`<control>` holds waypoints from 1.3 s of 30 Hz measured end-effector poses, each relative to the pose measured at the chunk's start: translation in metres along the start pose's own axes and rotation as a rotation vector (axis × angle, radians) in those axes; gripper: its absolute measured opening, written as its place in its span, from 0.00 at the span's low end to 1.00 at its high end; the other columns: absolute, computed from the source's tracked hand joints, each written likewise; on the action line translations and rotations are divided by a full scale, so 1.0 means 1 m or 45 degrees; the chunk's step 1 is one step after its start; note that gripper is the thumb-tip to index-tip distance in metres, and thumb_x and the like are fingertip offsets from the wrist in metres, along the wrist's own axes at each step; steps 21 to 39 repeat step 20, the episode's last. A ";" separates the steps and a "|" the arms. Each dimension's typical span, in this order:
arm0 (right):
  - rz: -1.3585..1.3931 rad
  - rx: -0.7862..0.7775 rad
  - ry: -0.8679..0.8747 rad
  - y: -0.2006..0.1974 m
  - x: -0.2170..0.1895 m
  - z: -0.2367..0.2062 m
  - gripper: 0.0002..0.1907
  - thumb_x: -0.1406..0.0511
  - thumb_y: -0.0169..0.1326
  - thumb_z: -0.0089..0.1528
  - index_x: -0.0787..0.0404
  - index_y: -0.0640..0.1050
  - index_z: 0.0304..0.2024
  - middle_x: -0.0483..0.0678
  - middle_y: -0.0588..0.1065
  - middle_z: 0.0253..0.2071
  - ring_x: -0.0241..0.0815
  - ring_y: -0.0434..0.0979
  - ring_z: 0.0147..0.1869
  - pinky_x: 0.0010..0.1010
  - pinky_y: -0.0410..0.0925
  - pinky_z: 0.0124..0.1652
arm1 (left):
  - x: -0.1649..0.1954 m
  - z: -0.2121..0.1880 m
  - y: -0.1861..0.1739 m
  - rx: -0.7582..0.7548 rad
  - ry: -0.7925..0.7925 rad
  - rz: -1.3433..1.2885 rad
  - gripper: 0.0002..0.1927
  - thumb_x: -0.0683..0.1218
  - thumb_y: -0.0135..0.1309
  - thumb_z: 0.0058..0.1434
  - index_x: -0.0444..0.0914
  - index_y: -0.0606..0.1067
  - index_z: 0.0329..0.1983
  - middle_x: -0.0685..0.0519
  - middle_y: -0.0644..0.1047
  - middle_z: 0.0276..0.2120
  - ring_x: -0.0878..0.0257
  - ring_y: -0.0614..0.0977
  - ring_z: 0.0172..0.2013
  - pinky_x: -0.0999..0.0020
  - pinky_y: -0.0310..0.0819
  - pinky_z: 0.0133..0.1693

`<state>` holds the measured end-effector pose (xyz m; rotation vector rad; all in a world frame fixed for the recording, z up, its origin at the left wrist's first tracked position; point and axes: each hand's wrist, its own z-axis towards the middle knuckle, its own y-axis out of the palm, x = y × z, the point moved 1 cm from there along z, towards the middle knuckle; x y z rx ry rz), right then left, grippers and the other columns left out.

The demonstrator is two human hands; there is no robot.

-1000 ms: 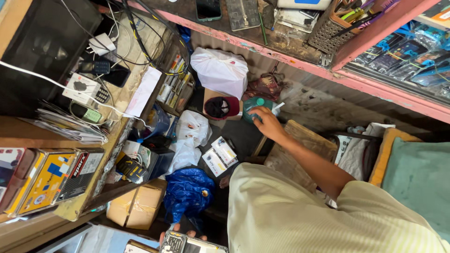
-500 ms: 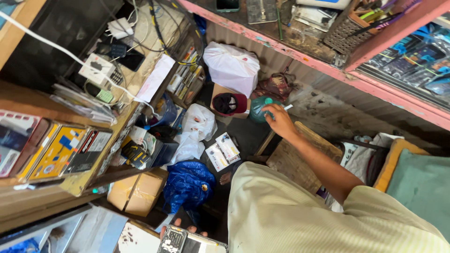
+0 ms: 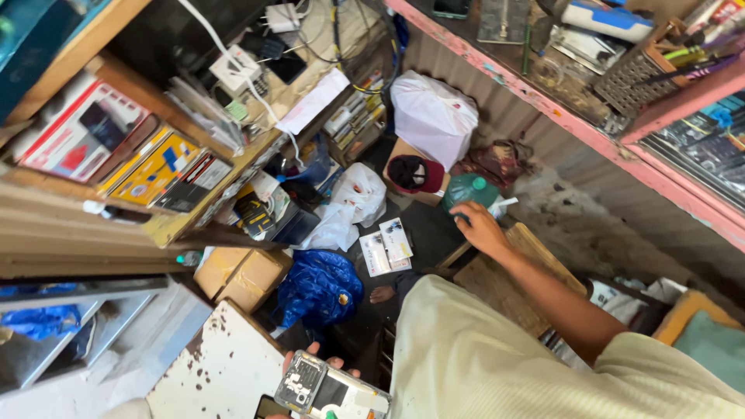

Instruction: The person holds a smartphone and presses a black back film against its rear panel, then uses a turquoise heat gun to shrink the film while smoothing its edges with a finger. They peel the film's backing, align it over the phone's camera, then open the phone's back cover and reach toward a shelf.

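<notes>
— Where are the hands?

— The right hand (image 3: 479, 226) is stretched far out, down toward the floor. It rests on top of a green bottle (image 3: 468, 190) with a pale cap. The fingers curl over the bottle's side, but I cannot tell if they grip it tight or just touch it.

— And the bottle, where is it?

— It lies low on the floor, just beside a flat wooden board (image 3: 508, 283) and near a dark red cap (image 3: 415, 174) that sits on a small brown box. A big white bag (image 3: 432, 116) is behind them, against the wall.

— What about the other hand?

— The left hand (image 3: 310, 365) is at the bottom of the picture. It holds a phone (image 3: 332, 392) with its back cover off (you can see the parts inside). Only the fingertips show over the phone's top edge, bent around it.

— What else is close by?

— A shiny blue bag (image 3: 318, 289) is on the floor, next to a cardboard box (image 3: 242, 273). Two small white cards (image 3: 386, 247) lie between the blue bag and the bottle. A white board (image 3: 225, 368) with brown spots is just left of the phone. On the left, a wooden shelf (image 3: 167, 226) holds flat colourful boxes.
</notes>
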<state>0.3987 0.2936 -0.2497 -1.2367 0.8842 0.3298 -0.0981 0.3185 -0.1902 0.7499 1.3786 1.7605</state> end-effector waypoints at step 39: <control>0.150 -0.190 0.117 0.016 -0.014 -0.027 0.11 0.67 0.56 0.61 0.56 0.79 0.47 0.50 0.77 0.50 0.50 0.78 0.52 0.38 0.74 0.44 | -0.061 0.018 0.008 0.687 0.742 0.627 0.51 0.81 0.34 0.60 0.44 0.50 0.75 0.32 0.61 0.66 0.36 0.79 0.48 0.21 0.75 0.41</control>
